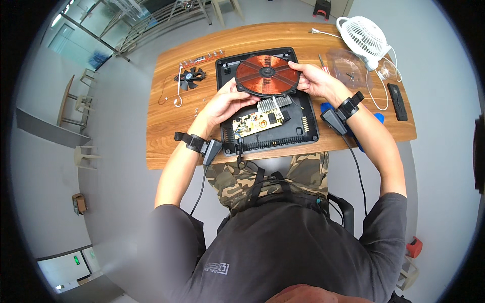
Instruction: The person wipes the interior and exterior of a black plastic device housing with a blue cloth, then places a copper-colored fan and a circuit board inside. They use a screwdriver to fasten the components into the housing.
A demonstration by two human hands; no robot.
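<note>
Between my hands is a round copper induction coil (pixel 252 81) with dark crossing bars and a black hub. My left hand (pixel 230 102) grips its lower left rim, and my right hand (pixel 314 80) grips its right rim with the thumb on top. Beneath lies a black open cooktop housing (pixel 298 142) with vent slots along its front. A pale circuit board (pixel 247 125) sits in the housing, just below the coil, with a silver finned heat sink (pixel 275 103) at its upper edge. The coil covers part of the housing's far half.
Left of the housing lie a black fan (pixel 190 77), a bit rack (pixel 202 59) and a white cable (pixel 178 93). To the right are a screwdriver (pixel 323 64), a clear plastic tray (pixel 348 70), a white fan (pixel 364 38), a black bar (pixel 397 102) and a blue object (pixel 379 117) by my forearm.
</note>
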